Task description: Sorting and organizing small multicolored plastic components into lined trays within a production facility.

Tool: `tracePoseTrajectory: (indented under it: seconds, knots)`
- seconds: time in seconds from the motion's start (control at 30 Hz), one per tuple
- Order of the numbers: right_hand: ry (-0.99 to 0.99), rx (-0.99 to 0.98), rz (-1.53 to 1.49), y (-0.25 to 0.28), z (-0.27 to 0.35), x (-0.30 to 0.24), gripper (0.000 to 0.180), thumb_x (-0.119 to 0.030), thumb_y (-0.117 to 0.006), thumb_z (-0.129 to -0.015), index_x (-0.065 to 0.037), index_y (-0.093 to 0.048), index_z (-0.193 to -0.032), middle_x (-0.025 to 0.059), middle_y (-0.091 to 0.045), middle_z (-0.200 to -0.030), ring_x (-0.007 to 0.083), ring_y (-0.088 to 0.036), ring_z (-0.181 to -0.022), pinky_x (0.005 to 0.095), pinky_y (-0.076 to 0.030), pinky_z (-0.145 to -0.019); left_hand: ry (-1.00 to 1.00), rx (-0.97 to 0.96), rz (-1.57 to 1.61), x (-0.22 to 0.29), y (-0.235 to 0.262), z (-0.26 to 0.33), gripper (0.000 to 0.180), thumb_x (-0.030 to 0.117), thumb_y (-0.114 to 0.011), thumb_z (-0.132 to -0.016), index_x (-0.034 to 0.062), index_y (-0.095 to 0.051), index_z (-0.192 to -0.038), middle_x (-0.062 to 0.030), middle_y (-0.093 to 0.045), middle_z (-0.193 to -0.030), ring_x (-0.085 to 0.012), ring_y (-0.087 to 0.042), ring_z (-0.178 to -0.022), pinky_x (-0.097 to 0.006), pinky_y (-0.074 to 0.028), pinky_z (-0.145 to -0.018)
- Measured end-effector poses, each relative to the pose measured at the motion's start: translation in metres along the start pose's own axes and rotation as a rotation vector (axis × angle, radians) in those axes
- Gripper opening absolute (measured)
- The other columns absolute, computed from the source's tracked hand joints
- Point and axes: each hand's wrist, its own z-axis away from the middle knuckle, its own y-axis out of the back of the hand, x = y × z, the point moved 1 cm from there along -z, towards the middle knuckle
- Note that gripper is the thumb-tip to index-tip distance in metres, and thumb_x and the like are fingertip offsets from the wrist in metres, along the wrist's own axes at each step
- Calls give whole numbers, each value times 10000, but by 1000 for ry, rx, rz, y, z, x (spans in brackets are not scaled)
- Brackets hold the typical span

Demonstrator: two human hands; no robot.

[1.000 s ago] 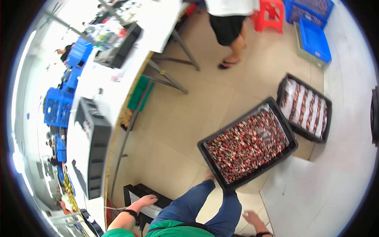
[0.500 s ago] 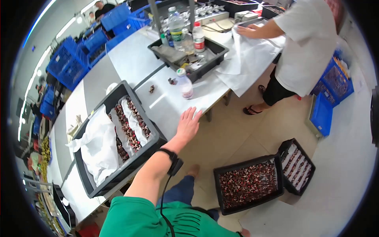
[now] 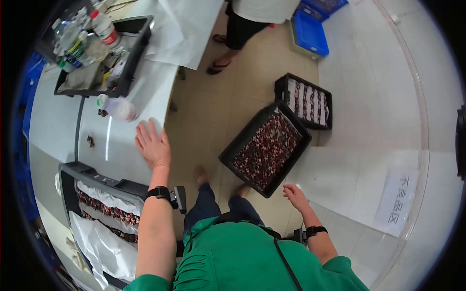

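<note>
My left hand (image 3: 154, 145) lies with fingers spread at the edge of the grey-white table (image 3: 104, 130), just short of a lidded plastic bottle (image 3: 117, 107). It holds nothing. My right hand (image 3: 297, 198) hangs low by the near right corner of a black bin (image 3: 228, 162) on the floor, its fingers loosely bent and apart with nothing visible in them. A heap of small dark, red and pale parts (image 3: 267, 148) fills that bin. Beside my left forearm, on the table, a black crate (image 3: 92, 170) contains rows of similar parts between white sheets (image 3: 104, 247).
Another black crate (image 3: 329, 109) with striped rows of parts sits behind the floor bin. A black tray (image 3: 138, 53) of bottles and rags stands on the table. Farther off are a person's legs (image 3: 235, 41) and a blue bin (image 3: 310, 36). A white partition (image 3: 359, 160) runs along the right.
My view has swung right and down. My right hand has come into sight beside the floor bin. My left hand remains by the table edge near the bottle.
</note>
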Motion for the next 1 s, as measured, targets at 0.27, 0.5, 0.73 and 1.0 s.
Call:
tracePoseTrajectory:
  seconds: [0.27,0.5,0.73,1.0]
  knots:
    - [-306,-165,-20,-3,77,170,340,-321,-556,-943,-48,-605,-1139,50,-652,-957,153,-661,-814,273,-497,-681,-10,-48,-82,16,-3,11,568,326,-478,-962,149,-308,-1474,-139,-338,-1492,-335,-305,-1385,-507,-241,-1124]
    - [-259,-199,31,19,40,285,338,-319,-573,-926,-27,-623,-1090,54,-661,-922,163,-647,-784,301,-514,-725,-476,-464,309,143,-8,176,462,162,-616,-827,94,-515,-1272,-152,-533,-1233,-356,-383,-1317,-566,-251,-1109]
    - [-259,180,73,40,-98,351,330,-314,-570,-905,-30,-658,-1049,190,-681,-985,324,-652,-950,384,-503,-838,574,-1355,528,131,-134,331,669,302,-646,-838,67,-396,-1412,-232,-509,-1329,-401,-486,-1229,-443,-360,-1069]
    - [-232,549,-36,27,-283,370,493,-360,-601,-903,68,-555,-1143,279,-614,-1100,384,-607,-1039,434,-460,-903,11,-926,490,219,-255,284,629,241,-655,-848,-30,-414,-1361,-255,-498,-1280,-370,-512,-1165,-438,-418,-969]
